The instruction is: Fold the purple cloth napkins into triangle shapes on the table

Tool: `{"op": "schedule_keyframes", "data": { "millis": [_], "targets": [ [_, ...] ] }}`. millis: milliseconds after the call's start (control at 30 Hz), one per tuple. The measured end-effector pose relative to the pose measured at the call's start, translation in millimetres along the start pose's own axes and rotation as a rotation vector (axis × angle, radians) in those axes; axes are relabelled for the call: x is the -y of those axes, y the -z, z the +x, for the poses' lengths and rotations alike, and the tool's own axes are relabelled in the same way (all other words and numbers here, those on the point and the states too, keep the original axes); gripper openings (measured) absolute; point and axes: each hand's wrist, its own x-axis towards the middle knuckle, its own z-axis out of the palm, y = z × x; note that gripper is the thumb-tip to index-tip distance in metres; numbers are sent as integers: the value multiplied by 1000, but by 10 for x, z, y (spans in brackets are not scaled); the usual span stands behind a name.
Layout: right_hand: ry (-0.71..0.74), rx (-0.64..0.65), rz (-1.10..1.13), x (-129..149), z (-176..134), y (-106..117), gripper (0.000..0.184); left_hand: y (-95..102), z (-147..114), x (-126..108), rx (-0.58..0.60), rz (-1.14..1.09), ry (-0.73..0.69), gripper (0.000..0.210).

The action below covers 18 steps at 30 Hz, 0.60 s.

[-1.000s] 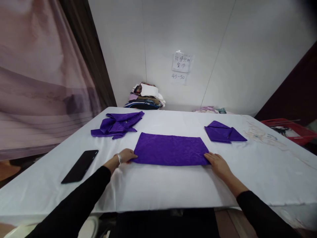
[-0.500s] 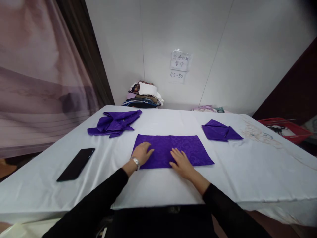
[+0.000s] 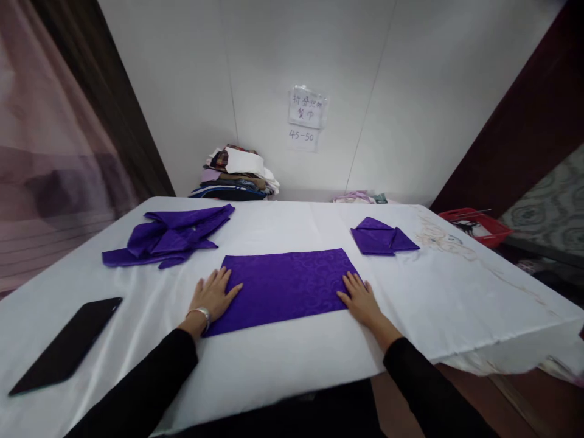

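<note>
Purple cloth, one: lying flat under left hand and right hand | Grip: both resting open-fingered on opposite ends, pinching nothing, apparently steadying it | Folded purple piece: sitting beyond right hand, seemingly leaving working room

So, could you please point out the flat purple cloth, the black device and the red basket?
Flat purple cloth [image 3: 285,291]: head view, middle of its upper surface.
Black device [image 3: 67,345]: head view, middle of its upper face.
Red basket [image 3: 496,235]: head view, on its wall.
</note>
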Motion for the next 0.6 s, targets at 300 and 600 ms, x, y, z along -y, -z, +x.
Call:
{"op": "schedule_keyframes", "data": {
  "millis": [300,600],
  "targets": [
    [31,-44,51,178,168,183,69,216,335,-138,92,-38,0,61],
    [436,56,190,1563,944,39,73,2,614,-726,43,32,-151,66]
  ]
}}
